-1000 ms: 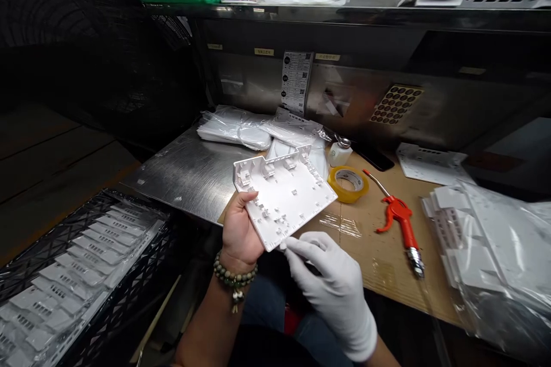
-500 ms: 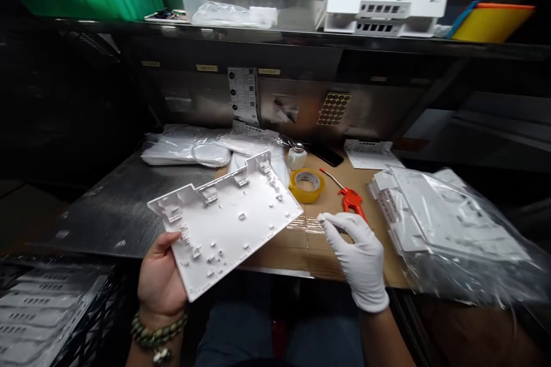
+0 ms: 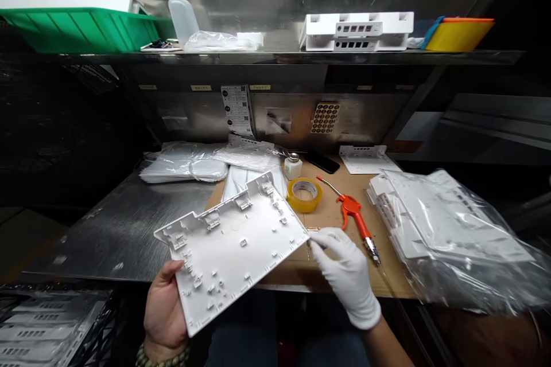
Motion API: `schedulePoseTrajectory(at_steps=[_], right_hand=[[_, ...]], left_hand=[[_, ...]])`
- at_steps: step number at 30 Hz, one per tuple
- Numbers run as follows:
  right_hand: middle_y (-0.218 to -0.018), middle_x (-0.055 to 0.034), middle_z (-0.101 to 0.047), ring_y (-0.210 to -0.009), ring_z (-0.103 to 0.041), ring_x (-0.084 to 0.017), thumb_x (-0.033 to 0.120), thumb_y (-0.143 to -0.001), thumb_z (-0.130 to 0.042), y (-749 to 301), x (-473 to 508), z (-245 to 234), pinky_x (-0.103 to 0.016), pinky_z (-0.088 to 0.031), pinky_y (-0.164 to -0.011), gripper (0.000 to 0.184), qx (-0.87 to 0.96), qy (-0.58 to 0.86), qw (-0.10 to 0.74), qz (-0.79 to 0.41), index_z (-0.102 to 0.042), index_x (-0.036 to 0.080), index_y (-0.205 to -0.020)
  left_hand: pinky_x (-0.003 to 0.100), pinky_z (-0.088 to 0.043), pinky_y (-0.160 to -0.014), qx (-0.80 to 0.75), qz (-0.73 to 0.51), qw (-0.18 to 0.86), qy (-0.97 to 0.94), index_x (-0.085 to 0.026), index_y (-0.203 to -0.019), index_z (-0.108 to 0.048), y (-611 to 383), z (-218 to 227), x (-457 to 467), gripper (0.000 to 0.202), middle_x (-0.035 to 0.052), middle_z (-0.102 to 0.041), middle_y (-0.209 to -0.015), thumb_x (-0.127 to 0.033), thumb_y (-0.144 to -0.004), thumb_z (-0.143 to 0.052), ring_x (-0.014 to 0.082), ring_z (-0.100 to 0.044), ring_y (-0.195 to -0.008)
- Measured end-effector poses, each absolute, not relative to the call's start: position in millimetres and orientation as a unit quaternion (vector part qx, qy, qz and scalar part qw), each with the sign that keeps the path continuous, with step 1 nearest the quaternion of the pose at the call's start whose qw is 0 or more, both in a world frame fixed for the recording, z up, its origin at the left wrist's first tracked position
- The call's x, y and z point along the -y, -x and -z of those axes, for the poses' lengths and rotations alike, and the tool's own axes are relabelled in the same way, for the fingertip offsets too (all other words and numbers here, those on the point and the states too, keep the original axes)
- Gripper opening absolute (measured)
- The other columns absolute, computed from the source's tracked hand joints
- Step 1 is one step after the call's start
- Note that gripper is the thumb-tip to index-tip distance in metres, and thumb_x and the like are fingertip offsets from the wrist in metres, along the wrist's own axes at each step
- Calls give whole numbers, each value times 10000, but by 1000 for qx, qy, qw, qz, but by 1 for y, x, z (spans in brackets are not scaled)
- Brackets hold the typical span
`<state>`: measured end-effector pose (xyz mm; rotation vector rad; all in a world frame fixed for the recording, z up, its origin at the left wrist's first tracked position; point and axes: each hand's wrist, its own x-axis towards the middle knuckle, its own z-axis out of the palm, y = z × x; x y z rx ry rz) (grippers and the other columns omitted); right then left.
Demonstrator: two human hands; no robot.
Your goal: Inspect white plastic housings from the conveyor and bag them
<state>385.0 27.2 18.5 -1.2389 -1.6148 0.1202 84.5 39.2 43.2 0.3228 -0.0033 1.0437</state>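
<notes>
One white panel (image 3: 232, 252), two hands: how are they set?

Panel as dial centre, 12 away from me. It hangs tilted, clip-studded face up, partly over the bench's front edge. My bare left hand (image 3: 165, 307), at 8, holds one end, thumb on the inner face, other fingers hidden beneath. My gloved right hand (image 3: 344, 275), at 3, has its fingertips drawn narrow at the corner; pinching or merely touching, I cannot tell.

What could go wrong?

Likeliest, in my judgement, a slip at 8: the left grip takes only one end, so a push at 3 could twist the panel loose, toward my lap. A hard squeeze near the moulded clips might snap one. Swinging toward 1 could knock the tape roll (image 3: 300, 205) or the small bottle (image 3: 293, 168) behind it.

Edges and room?

Near corner, at 7, reaches past the front edge of the cardboard (image 3: 297, 276). Bare steel tabletop (image 3: 124, 223) at 10 gives most room. Tight at 2 and 3: red air gun (image 3: 355, 215) just past the glove, then the bagged stack (image 3: 451, 223).
</notes>
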Motion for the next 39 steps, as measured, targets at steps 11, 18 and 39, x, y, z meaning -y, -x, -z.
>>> schedulePoseTrajectory(at_steps=[11, 18, 39], right_hand=[[-964, -39, -731, -899, -691, -171, 182, -912, -723, -399, -60, -79, -326, -566, -851, 135, 602, 521, 605, 13, -781, 230, -1023], [-936, -47, -739, -898, -696, -165, 170, -937, -674, -367, -95, -82, -319, -564, -901, 111, 646, 505, 573, 2, -776, 196, -972], [-1050, -46, -720, -967, -700, -145, 78, -900, -710, -295, -53, -114, -263, -570, -902, 286, 715, 360, 598, -38, -727, 212, -1152]], left_hand=[[546, -240, -1261, -48, -486, 860, -146, -313, -1286, -733, -85, -48, -29, 546, 18, -740, -1290, -216, -849, -420, 317, -428, -1476], [561, -300, -1243, -68, -438, 875, -193, -276, -958, -854, -92, -38, -15, 428, 46, -806, -1100, -190, -869, -444, 352, -514, -1411], [431, -395, -1207, -241, -566, 759, -215, -361, -1620, -213, -178, -63, -25, 949, 86, -603, -1485, -279, -874, -793, 290, -583, -1350]])
